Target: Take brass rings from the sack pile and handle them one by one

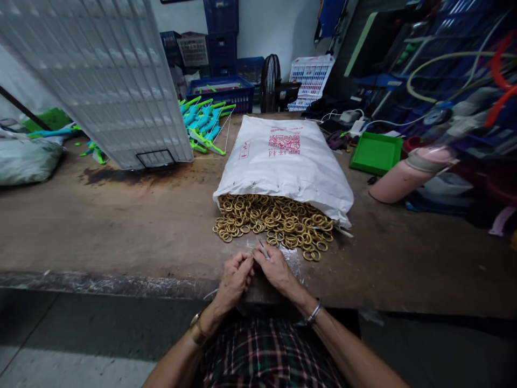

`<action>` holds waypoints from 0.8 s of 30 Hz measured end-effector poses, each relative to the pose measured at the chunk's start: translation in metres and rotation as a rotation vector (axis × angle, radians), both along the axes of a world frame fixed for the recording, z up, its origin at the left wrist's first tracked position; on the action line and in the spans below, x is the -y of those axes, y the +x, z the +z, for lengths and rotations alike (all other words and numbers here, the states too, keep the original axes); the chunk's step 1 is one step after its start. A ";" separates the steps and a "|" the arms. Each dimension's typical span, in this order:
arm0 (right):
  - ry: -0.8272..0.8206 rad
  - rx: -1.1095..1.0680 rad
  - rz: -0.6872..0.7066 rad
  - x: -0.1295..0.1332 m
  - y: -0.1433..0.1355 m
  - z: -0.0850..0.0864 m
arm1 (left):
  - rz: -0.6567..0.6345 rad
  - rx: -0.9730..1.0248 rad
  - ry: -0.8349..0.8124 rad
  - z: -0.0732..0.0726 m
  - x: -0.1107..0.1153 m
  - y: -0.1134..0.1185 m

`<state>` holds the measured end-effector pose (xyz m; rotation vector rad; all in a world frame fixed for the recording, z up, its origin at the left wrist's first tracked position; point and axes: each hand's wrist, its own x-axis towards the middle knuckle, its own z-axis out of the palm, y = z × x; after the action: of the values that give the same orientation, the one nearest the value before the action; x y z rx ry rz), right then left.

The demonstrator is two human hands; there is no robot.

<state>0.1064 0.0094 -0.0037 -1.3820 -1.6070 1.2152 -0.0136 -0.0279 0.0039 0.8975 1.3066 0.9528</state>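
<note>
My right hand [276, 271] is closed around a small pointed metal blade [264, 250], its tip showing above the fingers and aimed up and away from me. My left hand [235, 277] is pinched beside it, fingertips nearly touching the right hand's. Whatever the left fingers hold is hidden or too small to name. Just beyond both hands lies a heap of gold-coloured rings [278, 216], spilling out of the open mouth of a white woven sack [258, 167] with red print.
A grey ribbed plastic panel [109, 81] rises at the left, near turquoise and lime hangers [204, 124]. To the right are a green tray [375, 153] and a tilted pink bottle [404, 180]. A fan [270, 81] and blue crates [220, 94] stand behind the wooden table [121, 226].
</note>
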 end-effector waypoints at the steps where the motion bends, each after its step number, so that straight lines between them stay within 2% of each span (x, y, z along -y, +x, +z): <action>1: 0.006 0.000 0.004 0.000 0.000 0.000 | -0.011 0.032 -0.012 -0.001 0.000 0.000; 5: -0.023 -0.053 0.043 -0.002 0.003 -0.001 | -0.002 0.139 0.003 -0.005 0.001 0.001; 7: -0.028 -0.027 0.019 -0.003 0.006 -0.002 | 0.011 0.161 0.002 -0.006 0.001 0.002; 10: 0.070 0.164 0.004 0.000 0.011 -0.004 | 0.029 0.141 0.007 -0.006 0.001 0.001; 15: 0.275 0.432 0.214 0.008 0.015 -0.003 | 0.029 0.027 0.028 -0.001 0.000 0.002; 20: 0.280 0.562 0.263 0.008 0.012 -0.003 | 0.036 -0.014 0.030 0.003 -0.001 0.003; 24: 0.247 0.652 0.298 0.007 0.011 -0.001 | 0.038 -0.059 0.058 -0.001 -0.002 0.002</action>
<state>0.1172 0.0021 -0.0047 -1.4963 -2.3899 0.7028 -0.0112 -0.0263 0.0033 0.9544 1.3556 1.0046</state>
